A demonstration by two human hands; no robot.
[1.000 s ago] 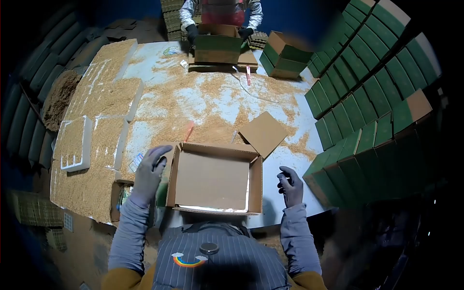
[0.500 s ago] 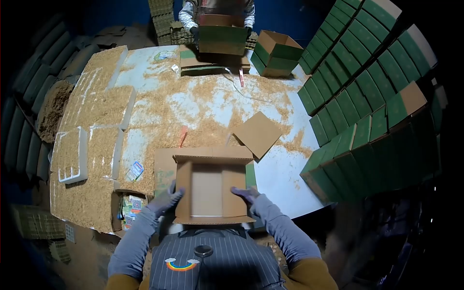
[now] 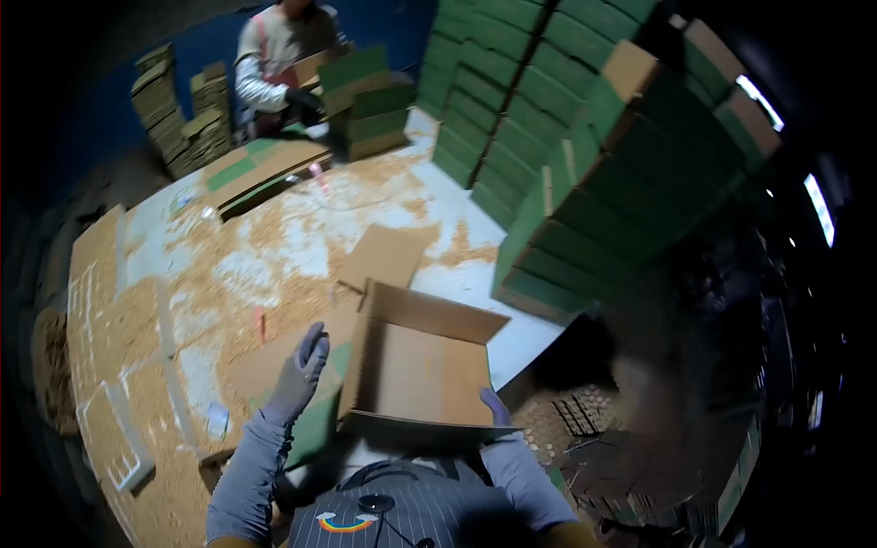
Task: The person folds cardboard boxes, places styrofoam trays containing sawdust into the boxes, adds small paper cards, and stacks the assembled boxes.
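Left hand [image 3: 295, 384] hovers beside the open box [image 3: 425, 361] — fingers [image 3: 314, 349] loosely extended, gripping nothing! Right hand [image 3: 495, 408] at its right side — fingers mostly hidden, can't tell their grip.

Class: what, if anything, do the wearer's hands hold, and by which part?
The right hand grips the open box by the near end of its right side; the left hand holds nothing.

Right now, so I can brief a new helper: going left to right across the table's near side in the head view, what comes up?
White tray, blue packet, red strip, left hand, cardboard box.
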